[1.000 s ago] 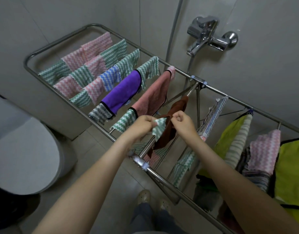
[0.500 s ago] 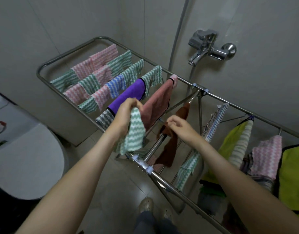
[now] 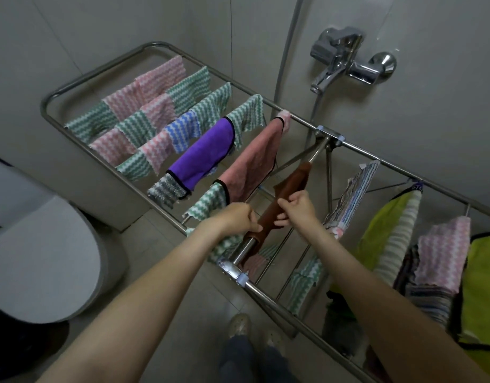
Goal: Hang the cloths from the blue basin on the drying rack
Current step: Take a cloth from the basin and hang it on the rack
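A steel drying rack (image 3: 268, 293) spans the view and carries several cloths. A brown cloth (image 3: 292, 186) lies draped along the rack's central bar. My left hand (image 3: 235, 219) is closed at the brown cloth's near left edge. My right hand (image 3: 296, 208) pinches the same cloth from the right. A green-and-white zigzag cloth (image 3: 224, 246) shows under my left wrist; I cannot tell whether it is held. The left wing holds a pink cloth (image 3: 252, 164), a purple cloth (image 3: 205, 153) and zigzag cloths (image 3: 144, 106). The blue basin is out of view.
A white toilet lid (image 3: 42, 261) sits at the left. A chrome shower tap (image 3: 346, 62) and hose are on the wall behind. Yellow-green, striped and pink cloths (image 3: 443, 250) hang on the right wing. My feet (image 3: 239, 326) stand on the tiled floor below.
My left hand, which had lifted a green-and-white cloth to the left, has come back to the central bar. Both hands now grip the brown cloth.
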Tool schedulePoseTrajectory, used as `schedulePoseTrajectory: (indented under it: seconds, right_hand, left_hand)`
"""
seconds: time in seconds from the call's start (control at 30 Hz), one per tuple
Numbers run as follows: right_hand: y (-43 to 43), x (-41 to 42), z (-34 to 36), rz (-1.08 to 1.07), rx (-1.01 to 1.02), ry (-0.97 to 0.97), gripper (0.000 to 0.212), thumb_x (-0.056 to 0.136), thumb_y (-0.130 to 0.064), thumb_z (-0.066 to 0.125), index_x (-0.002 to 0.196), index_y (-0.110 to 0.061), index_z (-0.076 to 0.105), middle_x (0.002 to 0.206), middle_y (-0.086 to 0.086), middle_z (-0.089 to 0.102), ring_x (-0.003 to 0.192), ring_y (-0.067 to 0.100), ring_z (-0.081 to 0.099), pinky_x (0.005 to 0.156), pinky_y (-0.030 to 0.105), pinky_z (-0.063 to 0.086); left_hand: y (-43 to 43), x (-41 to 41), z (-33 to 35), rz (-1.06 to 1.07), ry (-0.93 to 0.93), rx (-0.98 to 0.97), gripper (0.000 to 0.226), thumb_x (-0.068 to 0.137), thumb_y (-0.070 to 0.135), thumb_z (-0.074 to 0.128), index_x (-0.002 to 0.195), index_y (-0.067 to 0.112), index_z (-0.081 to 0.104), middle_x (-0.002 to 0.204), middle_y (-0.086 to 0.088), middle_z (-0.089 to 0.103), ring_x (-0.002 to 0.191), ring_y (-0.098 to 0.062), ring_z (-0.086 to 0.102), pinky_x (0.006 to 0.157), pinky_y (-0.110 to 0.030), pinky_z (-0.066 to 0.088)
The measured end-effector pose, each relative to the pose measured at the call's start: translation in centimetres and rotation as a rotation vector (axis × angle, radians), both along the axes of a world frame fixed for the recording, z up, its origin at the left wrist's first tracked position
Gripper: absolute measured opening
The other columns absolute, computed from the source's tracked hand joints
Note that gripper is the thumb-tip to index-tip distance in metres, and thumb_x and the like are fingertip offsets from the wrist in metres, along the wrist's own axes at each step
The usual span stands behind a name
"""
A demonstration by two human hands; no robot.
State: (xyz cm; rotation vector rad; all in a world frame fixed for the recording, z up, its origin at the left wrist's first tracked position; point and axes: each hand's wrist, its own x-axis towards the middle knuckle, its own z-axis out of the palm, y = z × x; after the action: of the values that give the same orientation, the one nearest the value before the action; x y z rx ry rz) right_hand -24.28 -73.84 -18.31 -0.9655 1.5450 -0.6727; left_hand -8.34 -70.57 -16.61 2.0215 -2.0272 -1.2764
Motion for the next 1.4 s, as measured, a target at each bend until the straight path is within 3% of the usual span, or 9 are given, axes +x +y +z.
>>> schedulePoseTrajectory:
  seconds: [0.13,0.23,0.63,0.73,0.87,1.03,1.13,1.23,1.4]
  right_hand:
    - [-0.7,-0.5,-0.9,0.053,0.019,0.102,0.016,0.095,-0.011,0.052,0.084,-0.012,0.04,0.068,0.009,0.051,0.048,0.018,0.05,0.031,0.024,0.042]
    - [-1.0,-0.7,-0.8,0.108,-0.029,0.183,0.023,0.095,-0.012,0.052,0.075,-0.017,0.04,0.063,0.005,0.053,0.047,0.016,0.047,0.035,0.023,0.036]
    - [-1.8,-0.2,0.1,0.11,-0.194,0.025,0.021,0.094,-0.006,0.052,0.076,-0.014,0.046,0.064,0.006,0.052,0.041,0.002,0.049,0.043,0.016,0.044]
    - [-1.9,-0.2,-0.1,0.108,-0.169,0.015,0.017,0.094,-0.004,0.052,0.081,-0.012,0.045,0.069,0.006,0.052,0.047,0.005,0.052,0.041,0.015,0.045]
    - [-1.8,-0.2,-0.7,0.018,-0.033,0.169,0.026,0.09,-0.012,0.061,0.1,-0.009,0.037,0.083,0.008,0.05,0.058,0.014,0.053,0.035,0.019,0.046]
    - [-1.6,-0.1,-0.8,0.053,0.024,0.235,0.027,0.093,-0.014,0.056,0.079,-0.016,0.033,0.067,0.011,0.053,0.046,0.022,0.051,0.044,0.032,0.048]
    - [-1.7,-0.1,-0.2,0.048,-0.008,0.251,0.021,0.092,-0.012,0.057,0.086,-0.012,0.037,0.071,0.012,0.055,0.047,0.019,0.052,0.042,0.028,0.048]
    - [-1.2,0.1,0.6,0.091,-0.106,0.256,0.024,0.089,-0.021,0.063,0.096,-0.012,0.042,0.076,0.006,0.054,0.054,0.015,0.053,0.044,0.024,0.046]
    - [0.3,0.8,3.2,0.553,0.01,-0.25,0.015,0.097,-0.029,0.047,0.106,-0.024,0.058,0.097,-0.003,0.063,0.09,0.011,0.058,0.077,0.024,0.047]
  left_hand:
    - [-0.1,0.8,0.4,-0.078,-0.027,0.075,0.018,0.084,0.032,0.07,0.082,0.014,0.065,0.083,0.001,0.063,0.084,-0.016,0.059,0.077,-0.029,0.047]
    - [0.2,1.1,0.7,-0.129,-0.017,0.118,0.017,0.087,0.027,0.066,0.091,0.011,0.064,0.08,0.001,0.061,0.076,-0.013,0.055,0.063,-0.022,0.042]
    - [1.0,1.9,1.5,-0.342,-0.149,0.144,0.003,0.086,0.017,0.058,0.084,0.017,0.056,0.071,0.005,0.053,0.075,-0.016,0.05,0.063,-0.025,0.038]
    - [0.8,2.3,2.6,-0.285,-0.141,0.234,0.016,0.086,0.028,0.062,0.08,0.015,0.057,0.069,0.004,0.052,0.069,-0.015,0.048,0.058,-0.025,0.037]
    - [1.0,1.7,2.6,-0.235,-0.245,0.2,0.057,0.082,0.063,0.055,0.098,0.009,0.064,0.099,-0.005,0.061,0.089,-0.022,0.057,0.077,-0.027,0.043]
    - [1.6,1.0,1.4,-0.316,-0.316,0.324,0.063,0.081,0.056,0.063,0.114,0.002,0.063,0.103,-0.006,0.062,0.096,-0.025,0.06,0.084,-0.031,0.049]
    - [1.5,1.6,1.6,-0.248,-0.241,0.276,0.055,0.085,0.053,0.06,0.111,0.005,0.064,0.11,-0.004,0.062,0.101,-0.022,0.059,0.089,-0.031,0.049]
    - [0.9,1.8,2.9,-0.034,-0.043,0.077,0.034,0.088,0.051,0.057,0.087,0.017,0.059,0.084,0.001,0.06,0.079,-0.015,0.055,0.067,-0.024,0.042]
    - [-0.1,1.4,5.0,0.335,0.569,-0.08,0.018,0.084,0.027,0.07,0.095,0.017,0.06,0.084,0.003,0.06,0.079,-0.009,0.054,0.073,-0.023,0.043]
